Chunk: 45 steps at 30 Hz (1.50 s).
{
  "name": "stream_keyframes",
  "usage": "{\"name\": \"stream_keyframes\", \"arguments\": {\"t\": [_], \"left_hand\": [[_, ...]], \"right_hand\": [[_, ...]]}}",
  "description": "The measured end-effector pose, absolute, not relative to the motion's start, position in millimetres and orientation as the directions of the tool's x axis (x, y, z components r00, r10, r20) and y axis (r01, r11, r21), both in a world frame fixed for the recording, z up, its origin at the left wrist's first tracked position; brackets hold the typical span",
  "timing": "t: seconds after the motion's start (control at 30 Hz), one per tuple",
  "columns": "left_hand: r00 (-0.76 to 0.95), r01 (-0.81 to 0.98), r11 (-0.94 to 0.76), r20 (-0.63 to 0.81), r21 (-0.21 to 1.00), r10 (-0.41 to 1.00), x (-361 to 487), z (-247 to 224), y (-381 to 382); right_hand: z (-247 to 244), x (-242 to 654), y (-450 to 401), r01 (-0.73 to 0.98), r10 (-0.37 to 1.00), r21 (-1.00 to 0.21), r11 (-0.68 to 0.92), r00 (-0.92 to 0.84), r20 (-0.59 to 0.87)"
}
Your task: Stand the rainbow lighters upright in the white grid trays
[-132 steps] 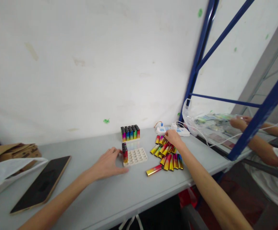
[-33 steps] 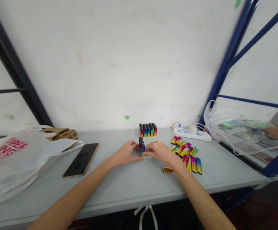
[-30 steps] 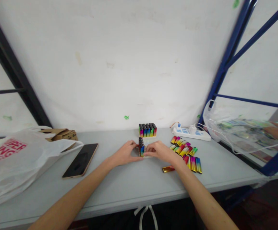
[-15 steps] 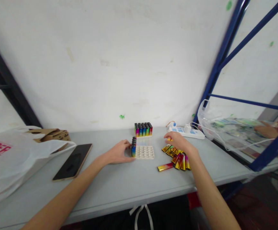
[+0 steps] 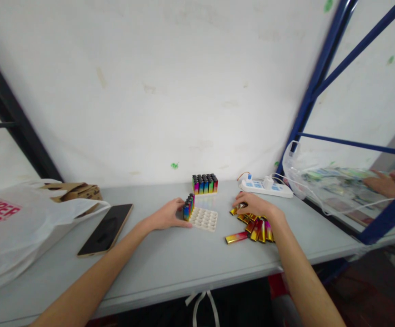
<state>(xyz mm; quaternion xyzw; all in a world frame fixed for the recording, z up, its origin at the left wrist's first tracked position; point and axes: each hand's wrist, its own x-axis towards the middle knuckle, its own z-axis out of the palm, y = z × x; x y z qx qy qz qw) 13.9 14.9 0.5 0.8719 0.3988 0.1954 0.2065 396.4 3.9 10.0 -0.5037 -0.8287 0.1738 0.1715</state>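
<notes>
My left hand (image 5: 170, 214) is curled around the left end of a white tray (image 5: 207, 220) with rows of round holes, thumb at its near corner. A row of lighters (image 5: 186, 211) with rainbow metallic bodies and black tops stands upright along that end, beside my fingers. My right hand (image 5: 252, 203) reaches down at the far edge of a loose pile of shiny gold-and-red lighters (image 5: 260, 229), fingers closed on one of them. Part of the pile is hidden beneath that hand. One lighter (image 5: 236, 237) lies at the pile's near left.
Behind the tray stands a filled block of rainbow lighters (image 5: 205, 184). A power strip (image 5: 267, 187) lies near the wall. On the left are a phone (image 5: 106, 229) and a white plastic bag (image 5: 9, 227). Beyond the blue frame (image 5: 306, 104), another person's hands (image 5: 388, 182) show.
The tray has turned clockwise under my left hand, its near right corner now closer to me. My right hand has lowered onto the pile's far edge, and its fingers have closed on a lighter.
</notes>
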Motion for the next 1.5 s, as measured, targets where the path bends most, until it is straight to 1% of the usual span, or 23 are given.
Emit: {"name": "stream_keyframes", "arguments": {"t": [0.1,0.2,0.23,0.3,0.37,0.4,0.47,0.57,0.67,0.77,0.83,0.9,0.97,1.03,1.1,1.17,1.23,1.33,1.4,1.5], "left_hand": [[0.614,0.617,-0.603,0.17,0.507,0.771,13.6,0.4,13.5],[0.578,0.649,-0.594,0.2,0.475,0.791,17.3,-3.4,12.1],[0.565,0.659,-0.589,0.209,0.467,0.798,18.8,-4.8,11.9],[0.553,0.664,-0.586,0.223,0.464,0.803,21.1,-6.8,11.7],[0.563,0.647,-0.601,0.237,0.47,0.792,22.1,-7.5,11.6],[0.571,0.636,-0.61,0.244,0.473,0.784,22.3,-7.4,11.4],[0.577,0.627,-0.618,0.25,0.474,0.777,22.4,-6.7,10.8],[0.564,0.644,-0.603,0.239,0.471,0.79,23.4,-5.4,9.1],[0.57,0.646,-0.611,0.242,0.458,0.785,26.0,-5.6,7.4],[0.586,0.632,-0.632,0.257,0.448,0.768,28.5,-7.1,6.7],[0.591,0.633,-0.635,0.254,0.443,0.766,29.4,-8.1,6.7],[0.592,0.641,-0.632,0.244,0.436,0.768,29.7,-8.8,6.8],[0.589,0.646,-0.628,0.239,0.434,0.772,29.6,-8.8,6.6],[0.586,0.647,-0.624,0.239,0.437,0.775,29.5,-8.2,6.0],[0.583,0.646,-0.621,0.24,0.443,0.777,29.7,-7.2,5.0],[0.584,0.643,-0.62,0.236,0.45,0.777,29.8,-6.4,4.4],[0.588,0.636,-0.622,0.235,0.457,0.774,29.9,-6.4,4.5],[0.592,0.635,-0.625,0.235,0.454,0.771,29.9,-7.1,5.5],[0.587,0.643,-0.62,0.23,0.448,0.776,30.0,-7.3,6.0],[0.583,0.643,-0.614,0.227,0.458,0.78,30.1,-6.9,5.9]], "right_hand": [[8.9,387.9,5.1,0.794,0.901,-0.43,0.43,-0.405,0.154],[11.3,378.1,3.3,0.828,0.907,-0.388,0.406,-0.313,0.281],[13.4,374.7,1.9,0.824,0.902,-0.403,0.399,-0.274,0.333],[18.8,367.6,-1.5,0.776,0.886,-0.476,0.414,-0.224,0.406],[24.5,359.6,-4.9,0.697,0.875,-0.558,0.45,-0.218,0.433],[26.9,355.1,-6.4,0.667,0.867,-0.58,0.467,-0.216,0.45],[30.5,345.1,-8.8,0.639,0.839,-0.589,0.494,-0.175,0.515],[32.9,328.2,-10.9,0.614,0.803,-0.612,0.498,-0.06,0.593],[32.7,311.8,-12.3,0.545,0.83,-0.699,0.463,0.01,0.558],[31.8,297.6,-15.0,0.453,0.856,-0.769,0.45,0.027,0.517],[31.1,289.1,-18.1,0.344,0.867,-0.813,0.469,-0.005,0.498],[30.0,281.4,-21.4,0.187,0.89,-0.871,0.455,-0.073,0.449],[27.9,275.1,-23.5,0.048,0.916,-0.921,0.386,-0.141,0.376],[24.8,270.9,-23.6,-0.001,0.938,-0.951,0.311,-0.162,0.307],[21.4,269.0,-21.9,0.036,0.951,-0.957,0.287,-0.128,0.28],[18.7,269.0,-20.1,0.149,0.949,-0.937,0.315,-0.082,0.306],[17.3,269.8,-19.2,0.318,0.931,-0.88,0.353,-0.033,0.362],[16.9,270.1,-20.2,0.544,0.901,-0.767,0.342,0.043,0.432],[17.1,269.0,-21.3,0.619,0.893,-0.716,0.322,0.054,0.448],[16.9,266.4,-21.9,0.652,0.903,-0.688,0.318,0.013,0.429]]}}
